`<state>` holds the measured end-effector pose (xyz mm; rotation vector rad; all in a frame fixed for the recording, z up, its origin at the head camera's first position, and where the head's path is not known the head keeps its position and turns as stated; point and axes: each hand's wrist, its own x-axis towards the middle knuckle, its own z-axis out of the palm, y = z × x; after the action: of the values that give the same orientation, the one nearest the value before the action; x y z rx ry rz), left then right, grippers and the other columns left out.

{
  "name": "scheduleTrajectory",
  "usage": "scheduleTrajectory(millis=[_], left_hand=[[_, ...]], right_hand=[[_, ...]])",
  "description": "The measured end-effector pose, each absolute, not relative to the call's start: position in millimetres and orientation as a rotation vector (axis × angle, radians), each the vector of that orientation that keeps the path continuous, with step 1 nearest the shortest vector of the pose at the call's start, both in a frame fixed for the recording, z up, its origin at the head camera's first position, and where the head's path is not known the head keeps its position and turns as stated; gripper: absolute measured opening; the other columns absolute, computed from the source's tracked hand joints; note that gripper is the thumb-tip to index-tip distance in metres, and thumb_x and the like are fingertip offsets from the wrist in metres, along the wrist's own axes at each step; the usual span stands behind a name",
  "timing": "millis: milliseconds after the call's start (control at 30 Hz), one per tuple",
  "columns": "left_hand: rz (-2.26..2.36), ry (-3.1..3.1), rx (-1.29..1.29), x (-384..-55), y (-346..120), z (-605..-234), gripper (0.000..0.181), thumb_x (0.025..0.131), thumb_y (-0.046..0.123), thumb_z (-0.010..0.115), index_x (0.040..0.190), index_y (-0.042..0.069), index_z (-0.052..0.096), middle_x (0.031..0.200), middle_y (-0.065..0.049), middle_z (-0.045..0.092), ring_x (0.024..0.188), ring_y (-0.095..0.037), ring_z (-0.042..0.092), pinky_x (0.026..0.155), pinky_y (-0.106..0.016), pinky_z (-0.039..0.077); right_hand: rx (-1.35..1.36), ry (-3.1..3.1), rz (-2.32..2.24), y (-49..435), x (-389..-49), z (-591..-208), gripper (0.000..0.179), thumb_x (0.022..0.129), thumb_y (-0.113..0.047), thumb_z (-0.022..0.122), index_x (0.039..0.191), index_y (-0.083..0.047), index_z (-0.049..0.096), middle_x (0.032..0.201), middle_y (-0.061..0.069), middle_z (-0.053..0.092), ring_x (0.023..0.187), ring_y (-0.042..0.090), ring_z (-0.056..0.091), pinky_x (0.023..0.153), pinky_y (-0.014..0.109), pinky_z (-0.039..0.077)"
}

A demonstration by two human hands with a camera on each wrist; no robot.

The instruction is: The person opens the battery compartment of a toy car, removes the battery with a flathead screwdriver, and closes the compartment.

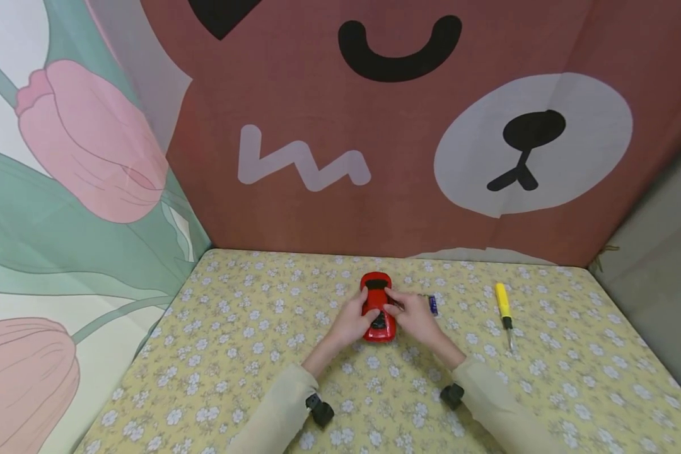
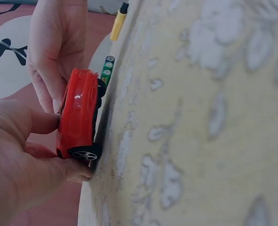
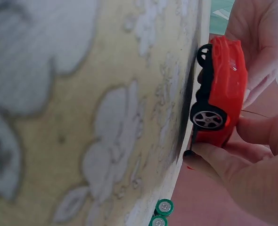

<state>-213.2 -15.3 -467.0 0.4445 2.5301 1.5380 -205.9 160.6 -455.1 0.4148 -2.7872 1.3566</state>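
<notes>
A red toy car [image 1: 378,328] stands on the flowered cloth, its length pointing away from me. My left hand [image 1: 349,323] grips its left side, with the thumb over the top near the dark window. From the other side my right hand [image 1: 417,318] pinches the car with thumb and fingers. The right wrist view shows the car [image 3: 228,75] with its black wheels close to the cloth and my right fingertips at its end and underside. Beside the right hand lie small batteries [image 1: 433,305], partly hidden by it; their green ends [image 3: 165,206] show in the right wrist view.
A screwdriver [image 1: 503,306] with a yellow handle lies to the right, its tip toward me. The yellow flowered cloth [image 1: 232,328] covers the table. Behind it hangs a printed bear curtain [image 1: 397,214], with a tulip curtain [image 1: 91,151] on the left.
</notes>
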Motion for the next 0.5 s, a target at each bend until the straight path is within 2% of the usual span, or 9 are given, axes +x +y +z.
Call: scheduleTrajectory(millis=[100, 367, 467, 500], left_hand=[[1.513, 2.532, 0.45, -213.9, -14.5, -469.3, 0.063, 0.106, 0.01, 0.058, 0.156, -0.013, 0.026, 0.163, -0.029, 0.025, 0.148, -0.039, 0.035, 0.116, -0.049, 0.036], [1.501, 2.538, 0.462, -218.3, -15.2, -470.0, 0.063, 0.107, 0.01, 0.055, 0.157, -0.013, 0.023, 0.163, -0.03, 0.026, 0.144, -0.039, 0.041, 0.112, -0.048, 0.042], [1.455, 2.558, 0.511, -220.8, -17.0, -469.4, 0.063, 0.108, 0.01, 0.054, 0.157, -0.013, 0.023, 0.163, -0.03, 0.025, 0.145, -0.04, 0.039, 0.113, -0.049, 0.041], [1.436, 2.565, 0.526, -221.7, -17.7, -469.5, 0.063, 0.108, 0.011, 0.054, 0.157, -0.013, 0.023, 0.164, -0.03, 0.024, 0.146, -0.039, 0.037, 0.114, -0.049, 0.04]], right_hand=[[0.414, -2.823, 1.328, 160.1, -206.3, -455.6, 0.046, 0.1, -0.004, 0.066, 0.143, 0.009, 0.055, 0.062, 0.002, 0.052, 0.046, 0.009, 0.031, 0.048, 0.022, 0.031], [0.421, -2.855, 1.339, 155.2, -210.4, -456.4, 0.048, 0.102, -0.004, 0.063, 0.146, 0.01, 0.05, 0.052, 0.001, 0.045, 0.044, 0.009, 0.03, 0.045, 0.021, 0.031], [0.463, -2.889, 1.299, 159.3, -212.9, -456.1, 0.05, 0.104, -0.007, 0.062, 0.149, 0.01, 0.047, 0.054, 0.006, 0.05, 0.044, 0.011, 0.036, 0.045, 0.023, 0.034], [0.482, -2.905, 1.276, 162.1, -213.7, -455.9, 0.05, 0.105, -0.009, 0.061, 0.149, 0.011, 0.047, 0.059, 0.009, 0.056, 0.045, 0.013, 0.04, 0.047, 0.024, 0.037]])
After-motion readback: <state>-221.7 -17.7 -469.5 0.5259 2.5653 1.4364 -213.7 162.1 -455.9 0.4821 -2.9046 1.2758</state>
